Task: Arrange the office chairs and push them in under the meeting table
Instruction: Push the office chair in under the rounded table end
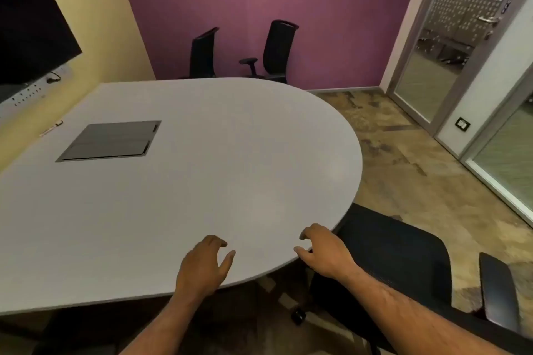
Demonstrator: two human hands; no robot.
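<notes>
A grey meeting table with a rounded right end fills the middle of the view. Both my hands hover over its near edge with loosely curled fingers, holding nothing: my left hand and my right hand. A black office chair stands at my right with its seat partly under the table's rounded end, and its armrest is near the right edge. Two more black chairs stand behind the table by the purple wall, one turned sideways, the other facing left with an armrest showing.
A dark cable hatch is set into the tabletop. A black screen hangs on the yellow wall at left with a socket strip below it. A glass door and glass partition line the right side; patterned carpet lies between.
</notes>
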